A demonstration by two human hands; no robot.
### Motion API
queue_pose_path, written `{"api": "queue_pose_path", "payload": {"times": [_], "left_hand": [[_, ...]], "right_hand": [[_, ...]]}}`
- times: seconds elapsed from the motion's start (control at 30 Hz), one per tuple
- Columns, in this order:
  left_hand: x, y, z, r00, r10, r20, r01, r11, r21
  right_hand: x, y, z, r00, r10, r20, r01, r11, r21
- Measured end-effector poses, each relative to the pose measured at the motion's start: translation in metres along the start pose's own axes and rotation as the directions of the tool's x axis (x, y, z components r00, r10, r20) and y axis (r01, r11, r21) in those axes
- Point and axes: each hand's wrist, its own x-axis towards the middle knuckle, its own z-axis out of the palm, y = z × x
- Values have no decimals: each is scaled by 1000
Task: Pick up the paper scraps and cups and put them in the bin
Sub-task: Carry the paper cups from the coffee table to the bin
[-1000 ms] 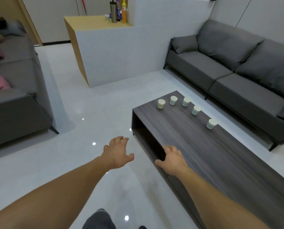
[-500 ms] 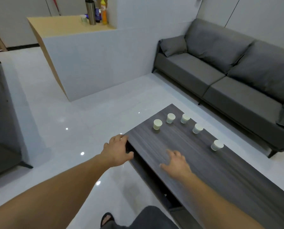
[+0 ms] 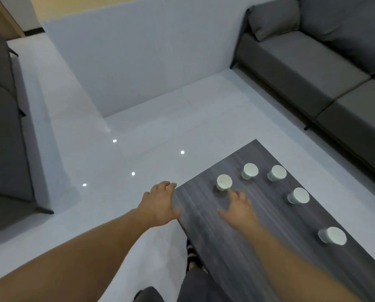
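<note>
Several white paper cups stand on a dark wood coffee table (image 3: 243, 243). The nearest cup (image 3: 224, 182) is at the table's far left end; others (image 3: 249, 170) (image 3: 276, 173) (image 3: 299, 195) curve to the right, and one (image 3: 333, 235) sits closer to me. My right hand (image 3: 236, 205) stretches over the tabletop with fingers spread, its fingertips just short of the nearest cup and holding nothing. My left hand (image 3: 160, 201) hangs open at the table's left edge, empty. No bin or paper scraps show in this view.
A grey sofa (image 3: 313, 62) lines the right side beyond the table. A white counter wall (image 3: 138, 62) stands ahead, and another grey sofa (image 3: 5, 138) sits at the left. Glossy white floor (image 3: 138, 153) lies between them. My leg and sandalled foot (image 3: 192, 258) are beside the table.
I have moved closer along the table, so the cups appear larger and nearer. My right hand has reached forward across the tabletop toward the nearest cup; my left hand stays by the table edge.
</note>
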Motion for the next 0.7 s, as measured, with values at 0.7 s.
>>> {"api": "queue_pose_path", "payload": {"times": [0.7], "left_hand": [[205, 15, 84, 982, -91, 165, 124, 971, -203]], "right_hand": [[236, 23, 55, 985, 10, 173, -54, 966, 254]]}}
